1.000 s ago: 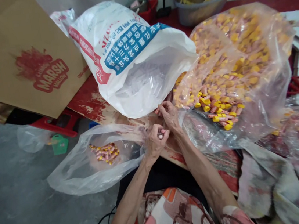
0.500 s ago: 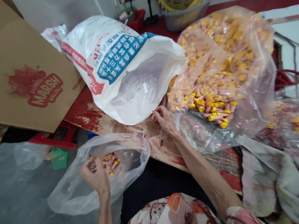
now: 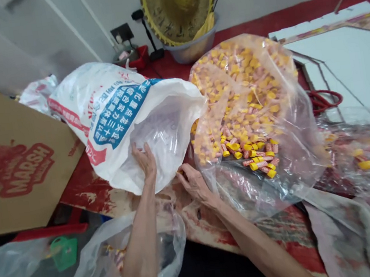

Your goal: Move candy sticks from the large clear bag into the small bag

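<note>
My left hand reaches into the mouth of a white printed sack with a clear liner, fingers stretched against the liner. My right hand rests on the worn board just below the sack's mouth, fingers curled; what it holds, if anything, is hidden. To its right lies a big clear bag full of small pink pieces with yellow caps, some spilling at its opening. Under my left forearm sits a smaller clear bag with a few of the same pieces.
A brown MARSH cardboard box stands at the left. A straw hat in a grey basin is at the back. More clear bags of pieces lie at the right, near a white board. A green object lies on the floor.
My left hand left the small clear bag and moved up into the white sack's mouth. My right hand stayed near the sack's opening. The camera view tilted upward.
</note>
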Demonstrator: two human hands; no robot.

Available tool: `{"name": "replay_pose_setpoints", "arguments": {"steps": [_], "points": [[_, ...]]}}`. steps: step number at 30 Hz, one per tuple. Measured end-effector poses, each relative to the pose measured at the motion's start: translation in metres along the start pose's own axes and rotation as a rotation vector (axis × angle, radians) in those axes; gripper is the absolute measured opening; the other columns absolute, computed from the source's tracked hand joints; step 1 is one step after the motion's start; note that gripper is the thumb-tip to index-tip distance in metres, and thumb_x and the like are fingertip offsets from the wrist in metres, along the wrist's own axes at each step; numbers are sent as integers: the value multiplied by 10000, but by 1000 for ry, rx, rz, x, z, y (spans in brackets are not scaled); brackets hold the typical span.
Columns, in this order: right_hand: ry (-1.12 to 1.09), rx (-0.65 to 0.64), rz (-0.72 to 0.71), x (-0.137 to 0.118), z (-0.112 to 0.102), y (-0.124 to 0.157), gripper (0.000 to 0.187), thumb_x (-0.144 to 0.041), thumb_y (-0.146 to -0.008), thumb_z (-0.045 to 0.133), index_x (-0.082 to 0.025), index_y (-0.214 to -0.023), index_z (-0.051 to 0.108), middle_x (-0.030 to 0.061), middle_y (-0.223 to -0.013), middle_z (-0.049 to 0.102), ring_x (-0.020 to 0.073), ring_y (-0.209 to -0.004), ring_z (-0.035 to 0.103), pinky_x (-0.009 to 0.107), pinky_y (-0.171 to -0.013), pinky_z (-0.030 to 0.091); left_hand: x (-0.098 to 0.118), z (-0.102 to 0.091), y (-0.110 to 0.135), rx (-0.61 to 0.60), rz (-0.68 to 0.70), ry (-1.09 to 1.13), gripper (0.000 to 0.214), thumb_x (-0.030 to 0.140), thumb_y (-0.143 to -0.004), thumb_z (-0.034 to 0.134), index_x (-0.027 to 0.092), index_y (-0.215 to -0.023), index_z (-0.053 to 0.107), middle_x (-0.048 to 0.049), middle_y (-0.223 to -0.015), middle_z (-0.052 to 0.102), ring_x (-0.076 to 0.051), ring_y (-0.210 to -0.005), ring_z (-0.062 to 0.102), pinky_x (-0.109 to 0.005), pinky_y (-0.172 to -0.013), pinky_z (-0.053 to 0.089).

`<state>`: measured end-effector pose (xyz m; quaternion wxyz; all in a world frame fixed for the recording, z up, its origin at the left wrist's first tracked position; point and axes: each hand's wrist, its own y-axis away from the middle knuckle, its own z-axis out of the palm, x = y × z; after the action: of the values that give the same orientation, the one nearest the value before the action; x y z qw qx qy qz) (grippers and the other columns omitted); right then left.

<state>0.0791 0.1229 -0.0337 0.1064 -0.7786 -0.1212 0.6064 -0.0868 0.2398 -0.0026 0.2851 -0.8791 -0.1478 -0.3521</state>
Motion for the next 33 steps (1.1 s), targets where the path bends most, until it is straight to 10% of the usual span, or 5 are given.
{"name": "replay_pose_setpoints", "arguments": {"steps": [5,13,21,26,33], "points": [[21,15,-5,1,3,-1,124,-261,-1035,450,-249,-925,506,32,-908,619,196,-811,625,304,-772,528,-18,19,-20,-116,56,-212,340,211,-972,534,166,-1304,596,-175,-1280,603,-323,-1226,602,-491,-1140,464],[32,180,16,-9,-1,0,164,-322,-1061,426,-248,-963,534,74,-993,656,213,-920,649,323,-844,540,-26,-27,-8,-391,251,-323,383,115,-767,602,186,-1142,625,-97,-975,642,-332,-1050,640,-485,-1046,499],[-414,171,348,-12,-4,-8,305,-564,-937,570,-265,-926,504,20,-797,687,201,-687,660,320,-657,559,1,-73,59,-436,-247,446,562,370,-723,776,194,-1213,564,50,-712,611,-152,-571,601,-228,-519,416],[-748,147,470,-25,7,-3,476,-688,-818,698,-249,-865,520,-7,-695,660,167,-596,633,286,-592,546,19,-76,117,-442,-454,748,580,536,-716,870,181,-1069,575,-22,-818,719,-131,-589,647,-205,-525,450],[-608,213,499,-28,15,4,442,-652,-809,706,-230,-805,574,-12,-668,659,154,-591,604,263,-590,495,27,-71,141,-333,-467,869,556,572,-728,898,192,-978,578,44,-713,636,-78,-541,546,-180,-520,425]]}}
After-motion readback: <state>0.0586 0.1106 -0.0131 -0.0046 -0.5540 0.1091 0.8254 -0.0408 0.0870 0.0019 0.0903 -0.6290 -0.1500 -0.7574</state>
